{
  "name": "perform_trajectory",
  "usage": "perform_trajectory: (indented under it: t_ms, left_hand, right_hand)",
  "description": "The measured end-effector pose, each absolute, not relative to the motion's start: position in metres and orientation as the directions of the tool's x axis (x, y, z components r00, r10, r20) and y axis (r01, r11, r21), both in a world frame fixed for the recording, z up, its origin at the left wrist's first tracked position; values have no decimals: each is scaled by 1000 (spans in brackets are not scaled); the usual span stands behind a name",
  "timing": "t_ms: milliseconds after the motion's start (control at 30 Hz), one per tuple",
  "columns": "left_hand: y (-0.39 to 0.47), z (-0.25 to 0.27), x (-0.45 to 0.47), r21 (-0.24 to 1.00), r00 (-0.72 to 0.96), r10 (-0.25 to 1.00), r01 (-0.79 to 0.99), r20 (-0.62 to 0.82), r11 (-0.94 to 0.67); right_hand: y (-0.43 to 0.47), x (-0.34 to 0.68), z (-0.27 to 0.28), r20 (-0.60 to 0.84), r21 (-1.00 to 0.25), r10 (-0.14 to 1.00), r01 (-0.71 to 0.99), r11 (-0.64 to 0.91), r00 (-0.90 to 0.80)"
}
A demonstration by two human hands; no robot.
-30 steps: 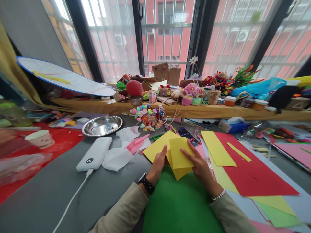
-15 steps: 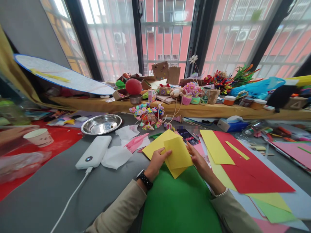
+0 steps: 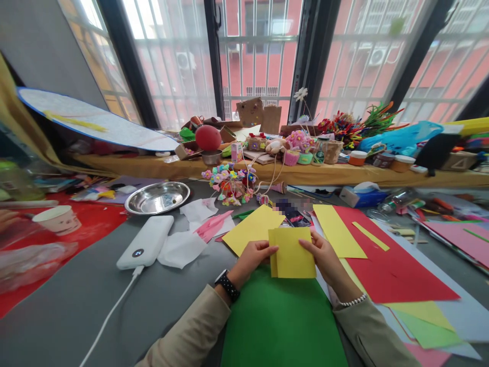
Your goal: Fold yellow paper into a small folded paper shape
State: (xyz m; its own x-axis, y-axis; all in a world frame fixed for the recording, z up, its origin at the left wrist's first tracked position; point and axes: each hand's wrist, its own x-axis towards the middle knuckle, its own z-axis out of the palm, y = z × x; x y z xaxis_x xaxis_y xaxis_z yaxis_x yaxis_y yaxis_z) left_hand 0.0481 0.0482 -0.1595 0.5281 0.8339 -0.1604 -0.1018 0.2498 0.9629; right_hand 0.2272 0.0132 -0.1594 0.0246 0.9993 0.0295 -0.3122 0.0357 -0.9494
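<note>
Yellow craft paper (image 3: 294, 257) hung between the two hands, above the far end of a green sheet (image 3: 282, 326). The left hand (image 3: 252, 259) pinched it at its left side, thumb in front; the right hand (image 3: 329, 262) pinched it near the upper right corner, its thumb laid over the front face. Both grips were closed on the paper, though the fingers behind it were hidden. Neither hand was nearer, since each touched its own side, and the piece spanned left to right between them. It looked nearly square, with no clear long axis, and stood roughly upright and flat. Two layers showed, the rear one jutting out as a narrow strip on the left; whether a fold joined them could not be told. Just beyond, on the far left, lay a larger yellow sheet (image 3: 250, 232).
</note>
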Motion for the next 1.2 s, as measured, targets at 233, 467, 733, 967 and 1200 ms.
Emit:
perform_trajectory:
  t_ms: [233, 467, 733, 967, 1200]
  left_hand:
    - [49, -162, 49, 970, 514, 842, -72, -163, 232]
    - [48, -162, 49, 973, 523, 841, -83, -142, 216]
    - [48, -162, 49, 973, 487, 861, -84, -147, 214]
    - [47, -160, 49, 970, 513, 843, -71, -164, 231]
    - [47, -160, 49, 970, 528, 833, -63, -165, 233]
  right_hand:
    - [14, 225, -165, 53, -958, 998, -281, 60, 31]
    - [13, 226, -165, 42, -974, 998, -219, 49, 38]
    - [12, 225, -160, 13, -973, 999, -232, 21, 37]
    - [11, 227, -160, -96, -958, 994, -276, -77, 57]
    - [11, 227, -161, -67, -958, 995, -285, -45, 69]
